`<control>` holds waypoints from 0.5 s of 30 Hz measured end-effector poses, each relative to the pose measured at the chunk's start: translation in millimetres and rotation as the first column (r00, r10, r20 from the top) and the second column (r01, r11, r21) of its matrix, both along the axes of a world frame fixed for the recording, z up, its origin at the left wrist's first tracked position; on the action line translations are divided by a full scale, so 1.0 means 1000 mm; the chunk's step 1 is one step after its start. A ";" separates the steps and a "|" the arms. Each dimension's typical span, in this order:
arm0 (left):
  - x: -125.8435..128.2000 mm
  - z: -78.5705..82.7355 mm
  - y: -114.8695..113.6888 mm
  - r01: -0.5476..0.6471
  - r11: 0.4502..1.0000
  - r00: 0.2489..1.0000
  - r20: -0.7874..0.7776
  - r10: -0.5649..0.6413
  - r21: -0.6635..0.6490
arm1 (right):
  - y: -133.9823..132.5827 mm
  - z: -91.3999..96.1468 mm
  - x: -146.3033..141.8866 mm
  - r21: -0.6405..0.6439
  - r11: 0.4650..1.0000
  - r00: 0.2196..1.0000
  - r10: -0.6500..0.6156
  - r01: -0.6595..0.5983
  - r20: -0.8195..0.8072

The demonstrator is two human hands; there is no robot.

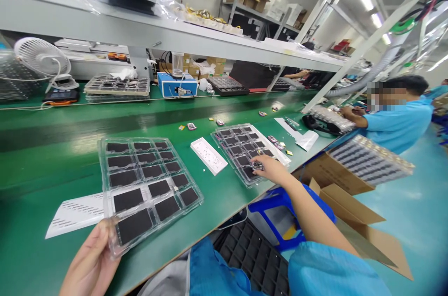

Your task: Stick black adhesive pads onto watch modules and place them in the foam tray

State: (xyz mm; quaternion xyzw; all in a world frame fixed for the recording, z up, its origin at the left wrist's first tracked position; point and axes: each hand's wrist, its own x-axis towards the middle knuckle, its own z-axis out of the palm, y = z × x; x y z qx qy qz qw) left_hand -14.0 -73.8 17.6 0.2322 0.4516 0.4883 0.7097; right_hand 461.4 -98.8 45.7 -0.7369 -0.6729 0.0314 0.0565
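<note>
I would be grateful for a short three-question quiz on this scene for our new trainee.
1. Which of the person's hands grips the clear plastic tray that holds black rectangular pieces and overlaps the white printed paper sheet?
2. True or false: a shallow white rectangular box lies between that tray and the second clear plastic tray.
3. Where is the person's right hand? A) at the round white fan; B) at the second clear plastic tray; C) at the blue box-shaped device.

Key: 1. left hand; 2. true; 3. B.
</note>
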 end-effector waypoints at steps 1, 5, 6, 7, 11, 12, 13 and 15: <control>0.000 0.001 0.000 0.002 1.000 1.000 0.000 -0.002 0.006 | 0.001 -0.004 0.000 -0.005 1.000 0.999 0.031 -0.031 -0.024; -0.001 0.000 -0.002 0.001 1.000 1.000 0.008 -0.001 0.012 | 0.004 0.004 -0.001 -0.007 0.997 0.992 0.079 -0.080 -0.096; -0.001 0.001 -0.002 -0.001 1.000 1.000 0.012 0.001 0.010 | 0.003 0.011 -0.006 0.014 0.998 0.992 0.063 -0.062 -0.109; 0.000 0.001 -0.002 -0.001 1.000 1.000 0.015 0.001 0.008 | 0.001 0.021 -0.014 0.056 0.998 0.991 0.048 -0.041 -0.127; 0.016 0.014 -0.003 0.010 0.999 1.000 0.028 -0.011 0.036 | -0.019 0.059 -0.092 0.284 0.941 0.938 0.256 -0.186 -0.234; 0.023 0.018 -0.004 0.017 0.999 0.999 0.034 -0.019 0.051 | -0.024 0.063 -0.118 0.306 0.901 0.899 0.380 -0.308 -0.216; 0.031 0.023 -0.006 0.029 0.997 0.999 0.040 -0.032 0.066 | -0.028 0.064 -0.142 0.304 0.857 0.865 0.476 -0.416 -0.159; 0.048 0.029 -0.011 0.078 0.992 0.996 0.044 -0.082 0.101 | -0.031 0.061 -0.179 0.334 0.766 0.812 0.583 -0.550 -0.001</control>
